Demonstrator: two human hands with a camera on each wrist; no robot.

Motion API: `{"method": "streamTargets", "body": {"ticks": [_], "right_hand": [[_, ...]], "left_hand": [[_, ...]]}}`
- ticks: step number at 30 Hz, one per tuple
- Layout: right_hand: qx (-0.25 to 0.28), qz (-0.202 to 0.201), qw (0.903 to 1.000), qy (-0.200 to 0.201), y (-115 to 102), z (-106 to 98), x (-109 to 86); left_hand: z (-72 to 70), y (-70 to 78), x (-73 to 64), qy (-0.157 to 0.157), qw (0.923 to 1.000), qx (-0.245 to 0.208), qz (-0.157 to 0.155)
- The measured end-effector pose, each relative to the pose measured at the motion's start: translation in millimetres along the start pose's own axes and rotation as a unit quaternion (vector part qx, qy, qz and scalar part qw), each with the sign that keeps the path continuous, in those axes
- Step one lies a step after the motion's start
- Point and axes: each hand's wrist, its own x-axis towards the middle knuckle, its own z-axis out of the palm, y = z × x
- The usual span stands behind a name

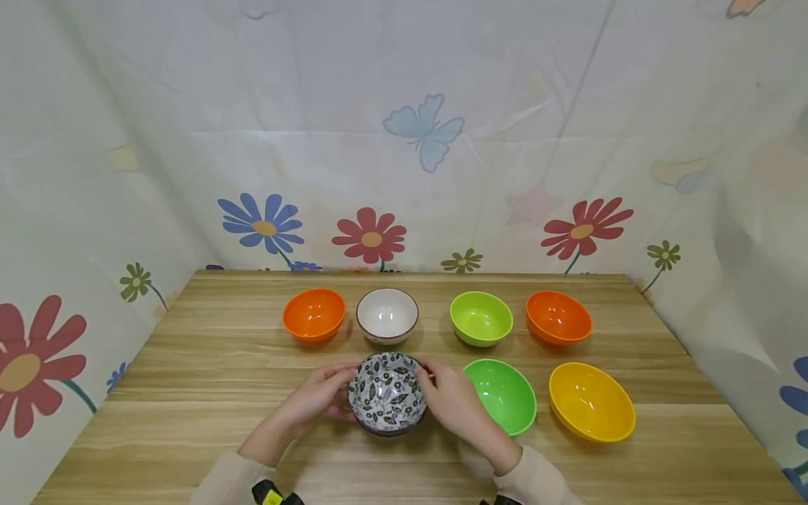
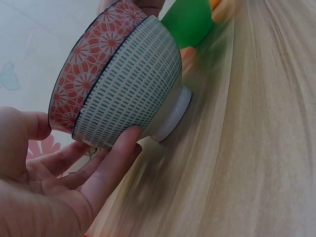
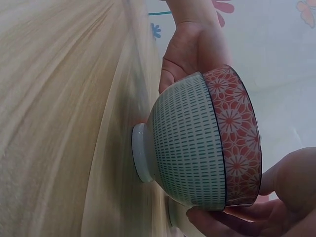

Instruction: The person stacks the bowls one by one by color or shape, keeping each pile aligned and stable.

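Observation:
Both hands hold a stack of two nested patterned bowls [image 1: 388,393] by opposite sides near the front of the table. The upper bowl has a dark leaf print inside and a red flower-patterned outside [image 3: 232,123]. Around it sits the lower bowl [image 2: 133,84], white with green dashes and a white foot. My left hand [image 1: 323,394] grips the left side, thumb by the rim and fingers under the wall. On the right side, my right hand [image 1: 451,396] has its thumb at the rim and its fingers mostly hidden behind the bowls. Whether the foot touches the table cannot be told.
Behind stand an orange bowl [image 1: 313,315], a white bowl [image 1: 387,315], a lime bowl [image 1: 481,319] and another orange bowl [image 1: 558,318]. A green bowl [image 1: 505,396] is close by my right wrist, with a yellow bowl [image 1: 591,402] beyond it. A printed curtain [image 1: 492,210] surrounds the wooden table [image 1: 208,365].

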Motion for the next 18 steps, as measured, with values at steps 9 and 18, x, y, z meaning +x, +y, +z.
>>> {"method": "streamTargets", "body": {"ticks": [9,18], "right_hand": [[0.016,-0.009,0.9997,-0.018,0,-5,-0.1],[0.044,-0.051,0.9977,0.001,-2,-11,-4.3]], "left_hand": [[0.7,-0.2,0.0,0.005,1.0,0.0,0.0],[0.5,-1.2,-0.5,0.005,1.0,0.001,0.005]]}}
